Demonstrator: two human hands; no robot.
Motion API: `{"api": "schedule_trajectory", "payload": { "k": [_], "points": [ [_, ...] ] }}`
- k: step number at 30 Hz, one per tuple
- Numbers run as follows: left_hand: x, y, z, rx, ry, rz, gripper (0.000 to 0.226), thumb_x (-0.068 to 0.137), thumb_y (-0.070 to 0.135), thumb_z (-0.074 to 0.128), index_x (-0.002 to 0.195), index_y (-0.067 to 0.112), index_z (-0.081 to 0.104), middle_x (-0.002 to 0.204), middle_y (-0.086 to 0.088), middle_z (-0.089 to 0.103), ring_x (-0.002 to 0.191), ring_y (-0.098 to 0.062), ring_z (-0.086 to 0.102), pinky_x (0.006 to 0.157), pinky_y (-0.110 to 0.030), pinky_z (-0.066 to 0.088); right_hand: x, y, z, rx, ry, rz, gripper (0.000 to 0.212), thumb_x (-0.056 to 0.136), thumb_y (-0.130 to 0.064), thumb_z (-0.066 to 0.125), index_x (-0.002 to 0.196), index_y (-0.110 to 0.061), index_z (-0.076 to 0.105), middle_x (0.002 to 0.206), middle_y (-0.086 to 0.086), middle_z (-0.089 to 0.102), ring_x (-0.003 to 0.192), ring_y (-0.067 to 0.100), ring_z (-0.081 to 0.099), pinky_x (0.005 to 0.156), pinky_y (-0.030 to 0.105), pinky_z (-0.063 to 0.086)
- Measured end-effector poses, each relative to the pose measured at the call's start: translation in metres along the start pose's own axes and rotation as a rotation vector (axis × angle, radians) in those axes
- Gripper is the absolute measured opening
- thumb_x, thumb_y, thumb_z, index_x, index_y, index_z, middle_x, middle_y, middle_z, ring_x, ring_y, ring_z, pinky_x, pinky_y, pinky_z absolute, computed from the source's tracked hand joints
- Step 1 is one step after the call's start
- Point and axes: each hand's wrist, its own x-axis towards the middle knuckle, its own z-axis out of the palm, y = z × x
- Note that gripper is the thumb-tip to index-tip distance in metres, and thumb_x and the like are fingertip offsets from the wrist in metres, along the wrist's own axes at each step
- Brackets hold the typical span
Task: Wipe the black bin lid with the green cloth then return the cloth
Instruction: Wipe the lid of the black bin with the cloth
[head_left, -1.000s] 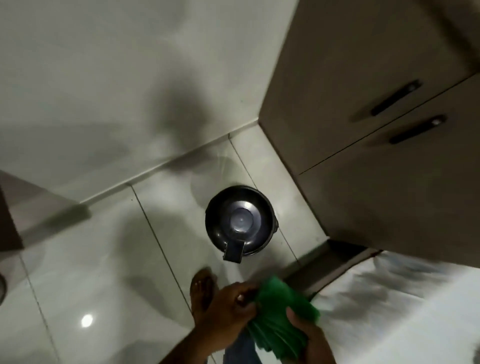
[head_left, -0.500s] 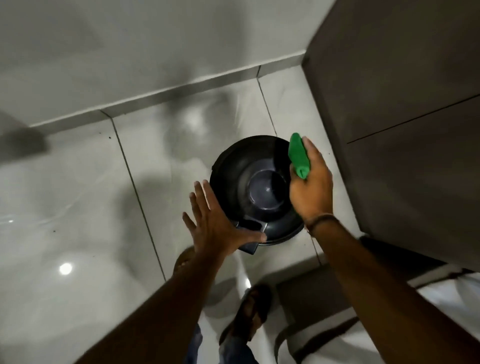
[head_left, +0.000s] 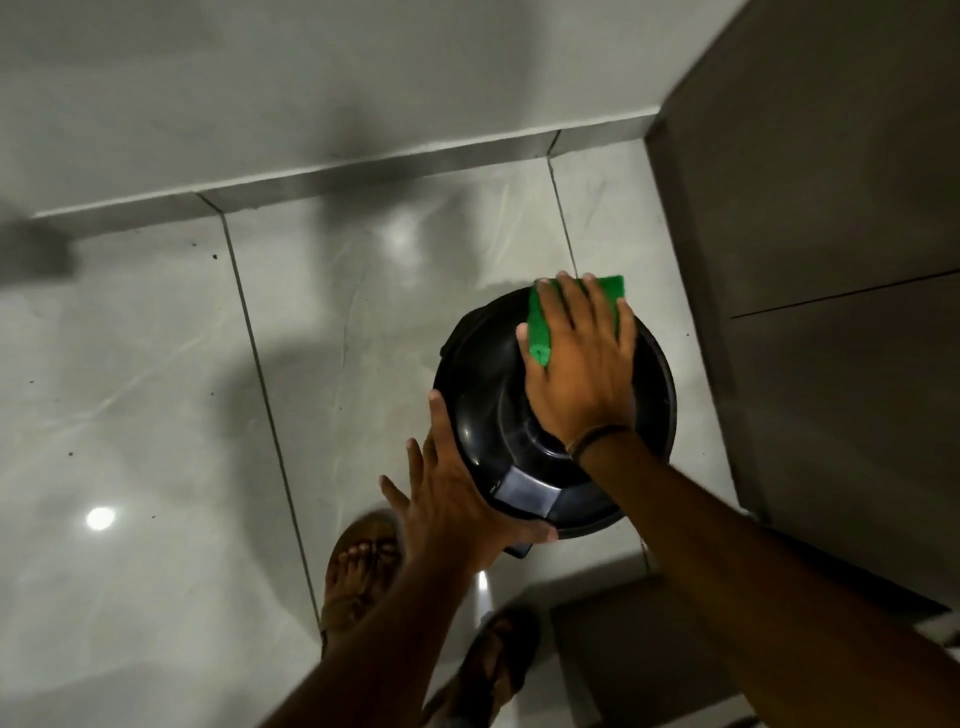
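I see the round black plastic bin lid from above; it is glossy, with a raised centre and a grey rectangular tab at its near edge. The bin stands on the pale glossy tiled floor, near the brown cabinet on the right and not far from the white wall skirting. The folded green cloth lies on the far part of the lid. The right hand presses flat on it with the fingers spread, so most of the cloth is hidden and only its left and far edges show. The left hand is open, the fingers apart, and its palm rests against the near-left rim of the lid. It covers what is under the tab, and I cannot make out the bin body below the lid. Two feet in brown sandals stand at the bottom, partly behind the forearms and a little blurred.
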Motion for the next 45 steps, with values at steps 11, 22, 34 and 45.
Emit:
{"api": "schedule_trajectory", "payload": {
  "k": [11,22,34,45],
  "points": [
    [-0.006,0.005,0.004,0.163,0.014,-0.056,0.158,0.048,0.100,0.059,0.172,0.028,-0.008,0.181,-0.001,0.020,0.166,-0.025,0.020,0.132,-0.071,0.008,-0.057,-0.031,0.025,-0.140,-0.087,-0.610,0.069,0.098,-0.055,0.049,0.159,-0.024,0.038,0.169,0.005,0.035,0.161,0.032,0.020,0.133,0.055,0.008],
    [-0.010,0.016,-0.008,-0.067,0.037,0.045,0.190,0.035,0.072,0.100,0.169,0.025,-0.026,0.178,-0.003,0.025,0.164,-0.032,0.027,0.127,-0.071,0.029,-0.098,0.082,0.010,-0.052,-0.064,-0.387,0.063,0.107,-0.052,0.024,0.165,-0.028,0.028,0.174,0.001,0.027,0.164,0.025,0.012,0.129,0.058,0.020],
    [-0.010,0.011,-0.002,-0.109,0.053,0.064,0.187,0.037,0.069,0.101,0.170,0.027,-0.024,0.175,-0.004,0.031,0.162,-0.030,0.033,0.126,-0.072,0.032,-0.144,0.060,0.000,-0.085,-0.118,-0.372,0.062,0.105,-0.041,0.040,0.165,-0.025,0.031,0.174,0.002,0.028,0.162,0.028,0.021,0.127,0.059,0.025],
    [-0.013,0.011,0.002,-0.061,0.091,0.011,0.178,0.045,0.069,0.097,0.150,0.053,-0.046,0.173,-0.004,0.038,0.159,-0.037,0.037,0.124,-0.084,0.011,-0.140,0.023,0.021,-0.078,-0.079,-0.297,0.089,0.091,-0.040,0.058,0.168,-0.021,0.017,0.177,0.005,0.015,0.165,0.031,0.010,0.132,0.059,0.009]
  ]
}}
